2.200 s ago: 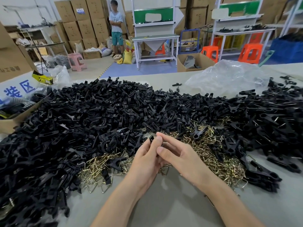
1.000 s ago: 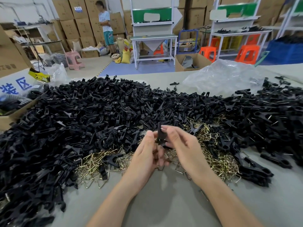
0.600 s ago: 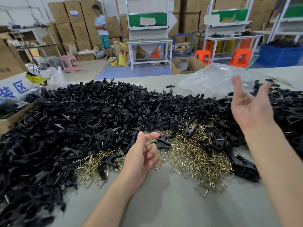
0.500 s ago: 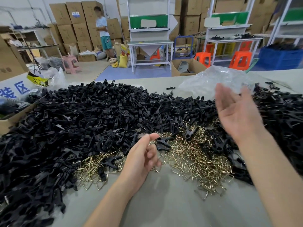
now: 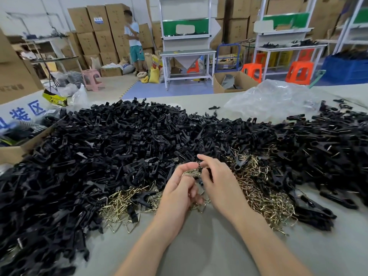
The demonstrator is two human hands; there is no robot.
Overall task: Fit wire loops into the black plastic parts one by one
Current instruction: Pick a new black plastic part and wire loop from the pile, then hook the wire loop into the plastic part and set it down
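A big heap of black plastic parts (image 5: 119, 148) covers the grey table (image 5: 199, 248). In front of it lies a mass of brass wire loops (image 5: 260, 190). My two hands meet over the loops near the middle. The fingers of my left hand (image 5: 177, 190) curl round a brass wire loop (image 5: 189, 173). My right hand (image 5: 218, 184) pinches a small black plastic part (image 5: 200, 181) at its fingertips, right against the left hand. Most of that part is hidden between the hands.
More black parts, some with wire showing, are piled at the right (image 5: 328, 148). A crumpled clear plastic bag (image 5: 274, 100) lies at the back right. An open cardboard box (image 5: 14, 152) sits at the left table edge. A person stands far off by stacked cartons.
My right hand, which had swung up and out to the right with its fingers spread, has come back to the middle and now pinches a black part beside my left hand.
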